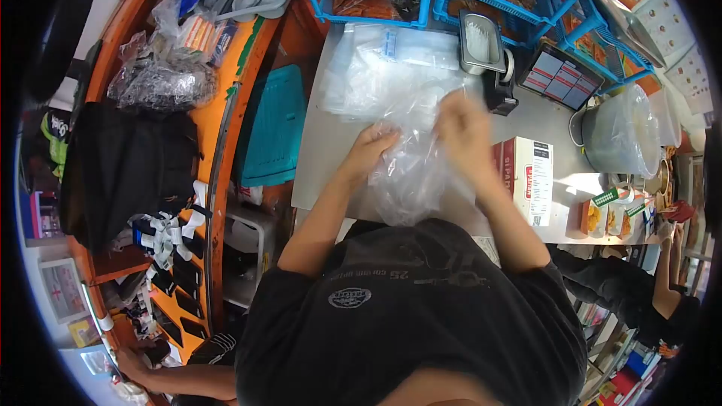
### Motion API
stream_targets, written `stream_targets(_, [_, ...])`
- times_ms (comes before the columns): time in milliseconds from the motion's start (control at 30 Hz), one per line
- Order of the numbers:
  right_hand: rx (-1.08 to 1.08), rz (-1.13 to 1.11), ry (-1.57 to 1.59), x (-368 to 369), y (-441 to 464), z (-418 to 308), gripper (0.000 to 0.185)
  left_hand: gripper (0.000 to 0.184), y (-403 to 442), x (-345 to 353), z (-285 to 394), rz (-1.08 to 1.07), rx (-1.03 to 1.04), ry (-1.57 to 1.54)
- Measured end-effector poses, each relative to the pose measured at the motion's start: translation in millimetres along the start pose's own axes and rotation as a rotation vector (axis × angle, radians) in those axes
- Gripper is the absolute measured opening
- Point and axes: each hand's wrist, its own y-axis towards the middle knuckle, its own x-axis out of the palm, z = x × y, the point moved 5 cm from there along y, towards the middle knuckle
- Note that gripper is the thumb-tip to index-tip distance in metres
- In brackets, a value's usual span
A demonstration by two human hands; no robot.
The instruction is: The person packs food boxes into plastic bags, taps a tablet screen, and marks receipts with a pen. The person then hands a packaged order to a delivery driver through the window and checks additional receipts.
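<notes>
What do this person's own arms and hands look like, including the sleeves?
Short black sleeves belong to a black T-shirt with a pale oval emblem. Both forearms are bare. The left hand wears no glove; the right hand is too blurred for fine detail.

grey metal table point(314, 165) — flat clear plastic bags point(353, 86) piled toward its far left, white-and-red box point(532, 188) standing nearer and right, bag-lined tub point(620, 135) farther right, filled food boxes point(594, 219) at the near right edge, tablet point(560, 75) tilted at the back (metal container point(481, 43) beside it — footing hidden).
</notes>
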Motion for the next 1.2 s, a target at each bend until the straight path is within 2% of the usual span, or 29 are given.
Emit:
stream_targets(67, [-0.266,-0.161,-0.770,42.3,-17.1,31.6,0.045,0.038,7.3,-42.7,11.1,0.157,0.107,0.089])
stream_targets(100, [-0.266,-0.194,-0.968,47.2,-25.1,60.8,0.057,0.040,8.4,-70.7,21.3,0.237,0.160,0.134])
stream_targets(167, [-0.274,-0.262,-1.371,37.4,-28.2,106.8,0.081,0.047,0.6,-112.5,72.3,0.426,0.158,0.798])
stream_targets(267, [-0.037,-0.606,-1.406,54.6,-27.7,52.1,0.109,0.052,-27.5,-55.2,122.5,0.621,0.612,1.597])
stream_targets(333, [-0.015,-0.615,-1.437,61.6,-19.9,67.1,0.117,0.048,-31.9,-11.8,111.1,0.227,0.570,1.228])
stream_targets(367, [-0.006,-0.627,-1.453,64.8,-19.8,74.6,0.121,0.057,-19.1,11.5,83.3,-0.083,0.325,1.365])
stream_targets(433, [0.008,-0.704,-1.457,64.7,-21.2,80.7,0.100,0.074,-11.7,3.2,34.4,-0.329,0.144,1.602])
stream_targets(500, [-0.037,-0.724,-1.458,60.3,-19.5,87.3,0.083,0.089,-9.7,-39.9,-1.3,-0.178,0.314,1.872])
stream_targets(567, [-0.149,-0.697,-1.463,50.9,-7.7,92.8,0.070,0.099,-4.7,-48.9,0.8,-0.270,0.141,1.904])
stream_targets(600, [-0.109,-0.780,-1.293,53.2,3.6,92.4,0.061,0.104,-6.7,-53.3,1.7,-0.313,0.041,1.911])
stream_targets(667, [-0.029,-0.919,-0.949,60.7,32.0,83.2,0.044,0.095,-8.2,-47.9,14.3,-0.310,0.017,1.997])
stream_targets(700, [-0.033,-0.918,-0.665,65.6,55.3,46.8,0.033,0.091,-4.8,-45.1,17.6,-0.313,0.012,2.043])
stream_targets(733, [-0.037,-0.907,-0.381,73.7,84.6,7.3,0.023,0.088,-1.7,-43.7,14.8,-0.304,0.015,1.980])
stream_targets(800, [-0.242,-0.536,-0.201,89.6,153.8,-20.8,0.018,0.081,3.0,-45.2,9.2,-0.304,0.011,1.849])
stream_targets(833, [-0.481,-0.300,-0.364,94.5,195.8,-40.5,0.017,0.075,6.7,-44.6,17.1,-0.419,0.022,1.700])
stream_targets(867, [-0.535,-0.080,-0.350,100.6,233.5,-50.1,0.023,0.070,5.9,-41.6,33.2,-0.528,0.032,1.548])
stream_targets(900, [-0.638,0.139,-0.563,110.5,267.7,-56.2,0.029,0.065,4.6,-38.9,49.8,-0.631,0.040,1.390])
stream_targets(933, [-0.735,0.364,-0.772,118.1,294.2,-62.3,0.035,0.059,7.3,-38.6,73.1,-0.640,0.119,1.236])
stream_targets(1000, [-0.412,0.147,-0.876,132.2,344.4,-50.6,0.043,0.048,20.7,-44.9,118.6,-0.651,0.265,0.922])
stream_targets(1067, [-0.105,-0.106,-0.924,139.9,365.7,-57.8,0.049,0.039,56.7,-70.2,142.3,-0.444,0.432,0.768])
stream_targets(1100, [-0.241,-0.027,-0.933,143.0,363.2,-64.3,0.048,0.034,77.5,-83.3,150.8,-0.341,0.509,0.685])
stream_targets(1167, [-0.518,0.130,-0.943,150.9,334.5,-68.4,0.047,0.024,133.5,-119.0,165.6,0.023,0.557,0.511])
stream_targets(1200, [-0.778,0.335,-0.932,155.5,312.0,-69.9,0.041,0.024,158.8,-130.2,173.8,0.151,0.572,0.338])
